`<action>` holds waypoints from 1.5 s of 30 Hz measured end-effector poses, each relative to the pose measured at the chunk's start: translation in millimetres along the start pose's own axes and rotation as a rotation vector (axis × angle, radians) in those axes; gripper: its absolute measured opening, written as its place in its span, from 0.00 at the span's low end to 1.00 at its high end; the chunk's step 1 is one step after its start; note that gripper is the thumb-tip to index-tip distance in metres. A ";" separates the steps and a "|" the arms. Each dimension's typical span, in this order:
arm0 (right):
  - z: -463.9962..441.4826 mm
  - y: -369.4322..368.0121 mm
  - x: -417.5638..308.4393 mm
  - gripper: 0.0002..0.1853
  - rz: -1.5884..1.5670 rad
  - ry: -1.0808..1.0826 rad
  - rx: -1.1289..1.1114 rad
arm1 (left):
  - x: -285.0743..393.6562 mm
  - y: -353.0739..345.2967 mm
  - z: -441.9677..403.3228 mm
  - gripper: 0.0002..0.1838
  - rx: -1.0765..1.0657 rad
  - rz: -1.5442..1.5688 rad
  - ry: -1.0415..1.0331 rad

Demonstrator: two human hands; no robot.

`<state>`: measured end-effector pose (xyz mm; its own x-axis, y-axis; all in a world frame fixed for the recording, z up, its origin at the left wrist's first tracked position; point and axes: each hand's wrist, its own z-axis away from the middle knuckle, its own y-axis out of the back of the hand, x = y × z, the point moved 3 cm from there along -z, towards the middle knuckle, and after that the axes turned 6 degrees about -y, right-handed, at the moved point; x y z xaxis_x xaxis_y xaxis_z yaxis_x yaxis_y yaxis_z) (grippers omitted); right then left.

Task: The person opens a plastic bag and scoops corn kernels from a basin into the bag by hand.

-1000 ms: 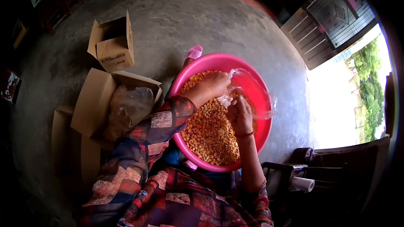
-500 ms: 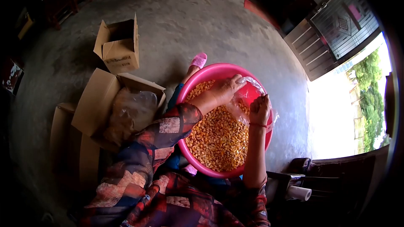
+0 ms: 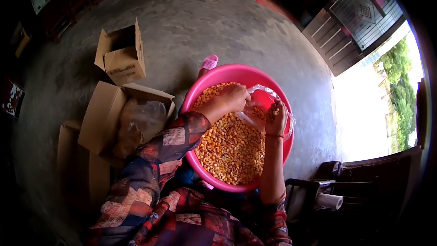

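Note:
A large pink basin (image 3: 197,160) holds a thick layer of orange-yellow corn kernels (image 3: 230,148). Over its far right part a clear plastic bag (image 3: 249,117) hangs between my two hands. My left hand (image 3: 234,98) is closed with its fingers on the bag's left edge, above the kernels. On the right side, my right hand (image 3: 276,117) is closed on the bag's other edge, its fingertips curled up near the basin's right wall. The bag's mouth faces away from me, and some kernels show through the film.
An open cardboard box (image 3: 102,118) with a plastic bag (image 3: 143,120) inside stands left of the basin. Behind it is a smaller open box (image 3: 124,64). A chair with a white roll (image 3: 328,201) is at the lower right, below a bright doorway.
My hands first spread apart and shifted right with the bag, its mouth opening wider. Since then my left hand has drawn back a little and its fingers have closed. The view has also shifted.

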<state>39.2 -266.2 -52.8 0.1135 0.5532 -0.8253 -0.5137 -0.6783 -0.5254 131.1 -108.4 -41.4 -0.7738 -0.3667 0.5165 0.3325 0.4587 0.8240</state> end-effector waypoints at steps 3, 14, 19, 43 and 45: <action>-1.5 -4.6 2.4 0.07 -0.020 0.028 0.006 | -3.6 0.2 -1.9 0.08 -0.006 -0.040 0.011; 16.9 -27.9 3.3 0.06 0.380 0.328 -0.216 | -6.2 -2.9 -0.1 0.15 0.094 -0.161 -0.102; 54.0 -67.1 21.6 0.05 0.895 0.391 -0.526 | -21.0 -9.3 -0.1 0.20 0.135 -0.162 0.006; 59.9 -76.5 83.5 0.11 1.437 0.590 -0.764 | 12.2 29.2 3.5 0.30 0.049 -0.011 0.013; 58.0 -74.7 86.7 0.11 1.265 0.610 -0.752 | 11.3 28.3 2.6 0.30 0.051 -0.021 -0.008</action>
<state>38.0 -139.5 -73.1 0.3614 -0.6700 -0.6485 -0.0397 -0.7059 0.7072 130.3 -97.5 -12.9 -0.7846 -0.3700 0.4974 0.2888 0.4918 0.8214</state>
